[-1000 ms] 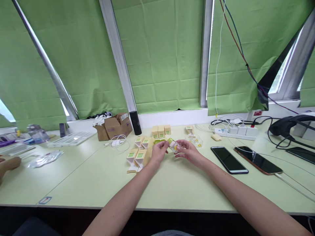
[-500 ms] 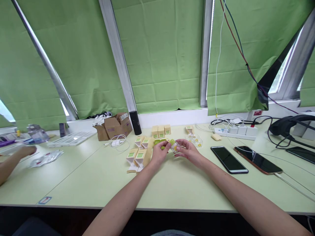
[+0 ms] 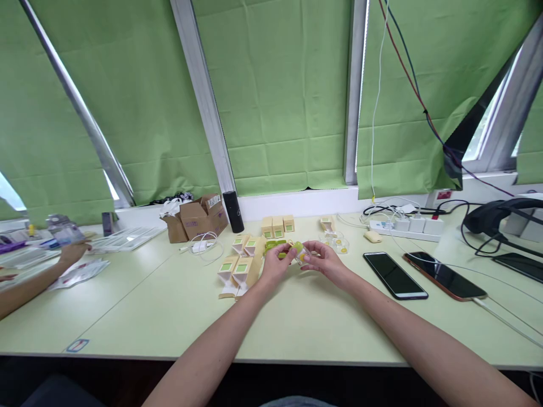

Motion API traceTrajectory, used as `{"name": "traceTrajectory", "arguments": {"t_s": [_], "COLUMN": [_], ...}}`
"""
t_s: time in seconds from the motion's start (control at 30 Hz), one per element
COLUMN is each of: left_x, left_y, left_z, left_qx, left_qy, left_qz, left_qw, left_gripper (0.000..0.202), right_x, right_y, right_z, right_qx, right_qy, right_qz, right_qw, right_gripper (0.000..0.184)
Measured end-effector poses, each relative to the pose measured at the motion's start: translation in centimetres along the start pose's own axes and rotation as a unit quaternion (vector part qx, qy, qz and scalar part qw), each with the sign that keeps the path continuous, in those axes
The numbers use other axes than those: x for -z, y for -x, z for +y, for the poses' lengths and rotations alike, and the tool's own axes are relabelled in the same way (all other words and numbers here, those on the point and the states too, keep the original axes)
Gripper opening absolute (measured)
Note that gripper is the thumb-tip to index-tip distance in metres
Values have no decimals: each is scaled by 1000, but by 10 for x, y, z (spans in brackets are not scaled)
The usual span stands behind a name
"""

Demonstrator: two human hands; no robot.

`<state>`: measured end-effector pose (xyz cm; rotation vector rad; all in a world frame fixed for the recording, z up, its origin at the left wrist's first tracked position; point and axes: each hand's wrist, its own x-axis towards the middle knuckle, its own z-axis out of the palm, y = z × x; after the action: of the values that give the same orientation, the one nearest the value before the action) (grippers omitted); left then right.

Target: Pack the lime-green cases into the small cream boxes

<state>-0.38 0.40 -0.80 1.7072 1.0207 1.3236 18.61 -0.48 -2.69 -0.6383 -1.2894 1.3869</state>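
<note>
Both of my hands meet over the middle of the table, fingertips closed around a small green and clear plastic piece (image 3: 298, 247) with a yellow spot in it. My left hand (image 3: 275, 263) pinches its green side, and my right hand (image 3: 326, 262) grips the clear side. Just behind my left fingers are green plastic pieces (image 3: 270, 245), partly hidden. To the left lie several small open cardboard boxes (image 3: 242, 268) with green squares on them. Clear round plastic pieces with yellow centres (image 3: 340, 244) rest beyond my right hand.
Closed small boxes (image 3: 278, 227) and a single box (image 3: 327, 224) stand farther back. A brown carton (image 3: 203, 216) and black cylinder (image 3: 233, 212) are at back left. Two phones (image 3: 395, 275) (image 3: 444, 275), a power strip (image 3: 403, 228) and a headset (image 3: 500, 220) lie right. Another person's hand (image 3: 75, 252) is at left.
The plastic piece has turned slightly between my fingers, while my hands stay in nearly the same place. At the left, the other person's hand has reached farther right and across the packets.
</note>
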Motion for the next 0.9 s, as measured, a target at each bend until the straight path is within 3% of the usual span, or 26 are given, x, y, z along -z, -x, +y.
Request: {"name": "traceTrajectory", "arguments": {"t_s": [0.47,0.9], "left_x": [0,0], "left_y": [3,3], "left_z": [-3,-6], "left_qx": [1,1], "left_qy": [-11,-9], "left_qz": [-7,7], "left_qw": [1000,1000], "left_gripper": [55,55], "right_x": [4,2], "right_y": [-3,-1], "right_z": [-1,2], "right_qx": [23,52], "right_qy": [111,128], "right_qz": [-3,13], "right_qw": [994,990], "right_gripper": [52,56]}}
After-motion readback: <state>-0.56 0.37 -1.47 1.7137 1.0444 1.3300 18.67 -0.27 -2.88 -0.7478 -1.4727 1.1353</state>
